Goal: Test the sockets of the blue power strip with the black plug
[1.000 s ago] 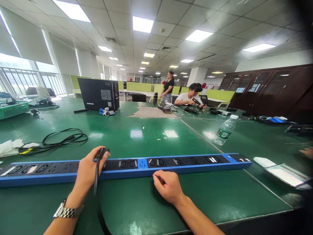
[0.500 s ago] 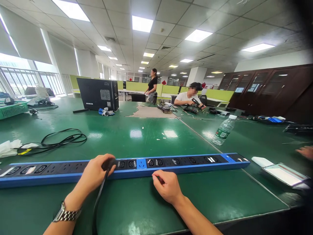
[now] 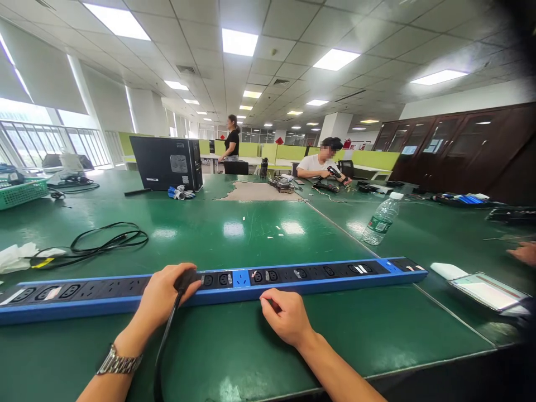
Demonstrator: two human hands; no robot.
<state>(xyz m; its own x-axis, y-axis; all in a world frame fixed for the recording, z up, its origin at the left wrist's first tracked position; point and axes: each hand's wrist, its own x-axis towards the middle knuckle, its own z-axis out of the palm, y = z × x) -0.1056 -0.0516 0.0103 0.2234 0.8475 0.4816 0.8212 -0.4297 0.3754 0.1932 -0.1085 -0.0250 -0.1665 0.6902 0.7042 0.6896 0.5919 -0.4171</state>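
A long blue and black power strip point(image 3: 326, 272) with several sockets lies across the green table. My left hand point(image 3: 165, 293), wearing a metal watch point(image 3: 119, 362) on its wrist, grips a black power plug point(image 3: 186, 279) at the strip's sockets, left of the middle. Whether the plug is seated in a socket is hidden by the fingers. Its black cable point(image 3: 164, 343) runs down toward me. Curled by the strip's front edge, my right hand point(image 3: 287, 317) has thumb and fingertips pressed together; what they hold, if anything, does not show.
A coiled black cable point(image 3: 109, 240) lies at left, near a green basket point(image 3: 23, 194). Behind stands a black computer case point(image 3: 167, 163). At right are a water bottle point(image 3: 382, 220), a phone-like device point(image 3: 488, 290) and another person's hand point(image 3: 524, 253). A seated person point(image 3: 320, 164) works opposite.
My left hand stays on the plug, its wrist shifted very slightly right. My right hand has hardly moved. In the background, the standing person has moved to the left.
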